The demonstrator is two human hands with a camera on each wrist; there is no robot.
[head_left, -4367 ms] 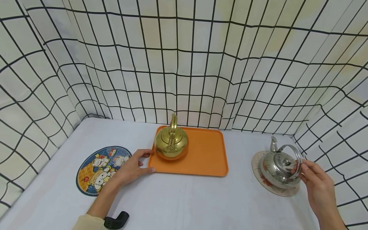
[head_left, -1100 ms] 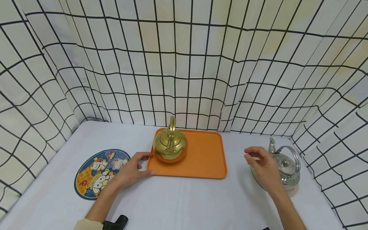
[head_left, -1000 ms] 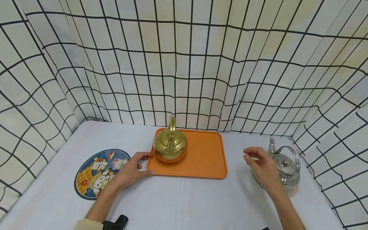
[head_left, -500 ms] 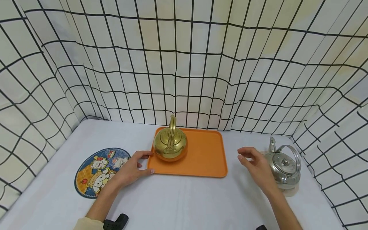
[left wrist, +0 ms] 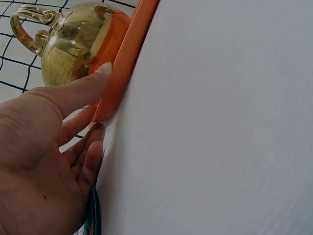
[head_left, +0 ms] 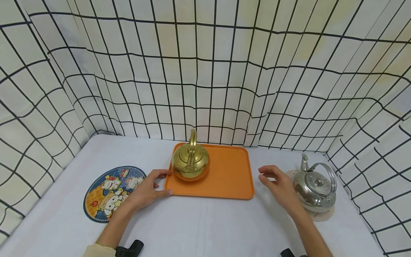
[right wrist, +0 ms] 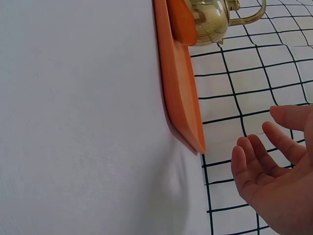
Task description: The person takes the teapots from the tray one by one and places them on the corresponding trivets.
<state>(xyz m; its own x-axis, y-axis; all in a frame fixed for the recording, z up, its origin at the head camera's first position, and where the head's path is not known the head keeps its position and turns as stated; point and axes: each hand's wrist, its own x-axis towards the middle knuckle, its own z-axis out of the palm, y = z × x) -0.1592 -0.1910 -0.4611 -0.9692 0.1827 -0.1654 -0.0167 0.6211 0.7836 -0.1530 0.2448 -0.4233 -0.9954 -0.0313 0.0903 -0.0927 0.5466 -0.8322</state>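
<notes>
An orange tray lies at the back middle of the white table, with a shiny gold kettle standing on its left part. My left hand holds the tray's front left corner; in the left wrist view the thumb lies against the rim and the other fingers are by the edge. Just off the tray's right edge, my right hand is raised with its fingers loosely bent and nothing in them. To its right a silver kettle stands on a round pale mat.
A round blue mat with cartoon animals lies on the left, partly behind my left forearm. White walls with a black grid enclose the back and sides of the white tablecloth.
My right hand has let go of the silver kettle's handle and moved left, over past the kettle to beside the tray. My left hand stays at the tray's corner.
</notes>
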